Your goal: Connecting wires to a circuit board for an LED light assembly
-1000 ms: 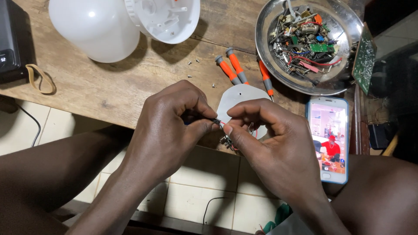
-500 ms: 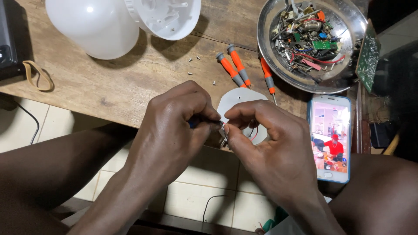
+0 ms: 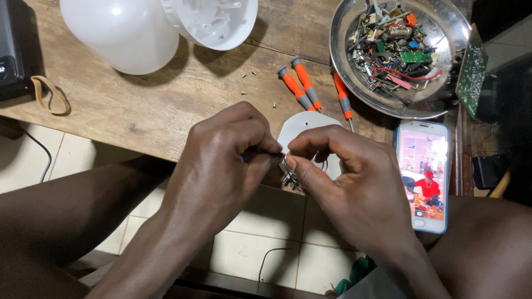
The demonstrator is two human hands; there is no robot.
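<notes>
Wires from the round white board sit at the desk edge, pinched between the fingers of our left hand and right hand. We judge the bulb already opened: dome, housing and loose screws lie apart, reassembly undone.

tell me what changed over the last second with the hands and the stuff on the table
Almost nothing. Both hands, left hand and right hand, stay pinched together on the thin wires at the white round board. Screwdrivers, metal bowl and phone lie unmoved.
</notes>
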